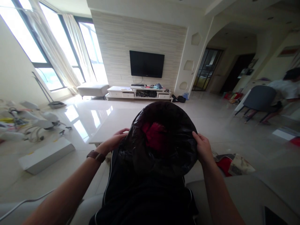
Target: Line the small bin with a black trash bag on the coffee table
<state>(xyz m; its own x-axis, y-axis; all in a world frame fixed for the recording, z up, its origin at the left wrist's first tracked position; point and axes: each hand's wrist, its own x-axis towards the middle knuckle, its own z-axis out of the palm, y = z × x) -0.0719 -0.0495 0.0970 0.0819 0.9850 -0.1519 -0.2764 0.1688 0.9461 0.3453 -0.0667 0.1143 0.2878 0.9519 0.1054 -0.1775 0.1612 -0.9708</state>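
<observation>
I hold up a shiny black padded jacket in front of me, its rounded hood facing me with a red patch showing inside. My left hand, with a brown watch on the wrist, grips the hood's left edge with curled fingers. My right hand grips the hood's right edge the same way. The rest of the jacket, with thin white piping, hangs down over my lap.
A white low table stands just beyond the jacket. A red and white cloth lies on the floor at the right. White boxes and cables lie at the left. A person sits on a grey chair far right. A TV hangs on the wall.
</observation>
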